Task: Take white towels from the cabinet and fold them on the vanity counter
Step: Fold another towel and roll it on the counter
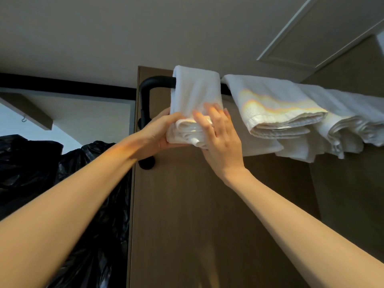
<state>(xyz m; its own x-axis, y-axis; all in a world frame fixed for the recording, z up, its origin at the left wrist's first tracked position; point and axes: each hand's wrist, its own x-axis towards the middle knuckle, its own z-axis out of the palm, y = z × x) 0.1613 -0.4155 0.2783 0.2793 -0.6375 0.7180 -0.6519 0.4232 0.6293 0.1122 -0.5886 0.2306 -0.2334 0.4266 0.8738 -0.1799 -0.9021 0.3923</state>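
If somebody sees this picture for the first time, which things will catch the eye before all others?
First come the two bare arms reaching up to a folded white towel hung over a black bar in the upper middle. The left hand grips its lower end and the right hand lies flat on it. Next are the other white towels draped to the right, and the black plastic bags at the left.

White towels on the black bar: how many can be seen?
3: left towel, gripped by the left hand, touched by the right hand; middle towel beside it; right towel, cut by the frame edge. More may hide there.
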